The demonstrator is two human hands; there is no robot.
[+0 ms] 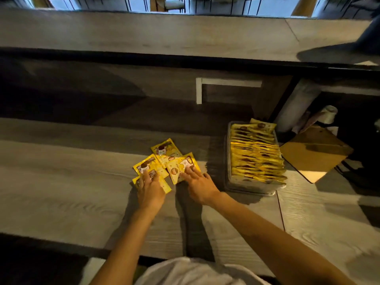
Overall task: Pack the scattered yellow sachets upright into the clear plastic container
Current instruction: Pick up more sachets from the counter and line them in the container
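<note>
Several yellow sachets (167, 156) lie flat and overlapping on the grey wooden counter (61, 182). My left hand (150, 190) rests with straight fingers on the near-left sachets. My right hand (198, 185) lies flat too, its fingertips touching the sachet at the pile's right side. To the right stands the clear plastic container (249, 187), filled with a long row of yellow sachets standing on edge.
A brown board (314, 155) lies right of the container. Behind it stand a grey post (296, 105) and a pale roll (327, 114). A raised wooden ledge (164, 36) runs across the back, with a white bracket (199, 90) below it.
</note>
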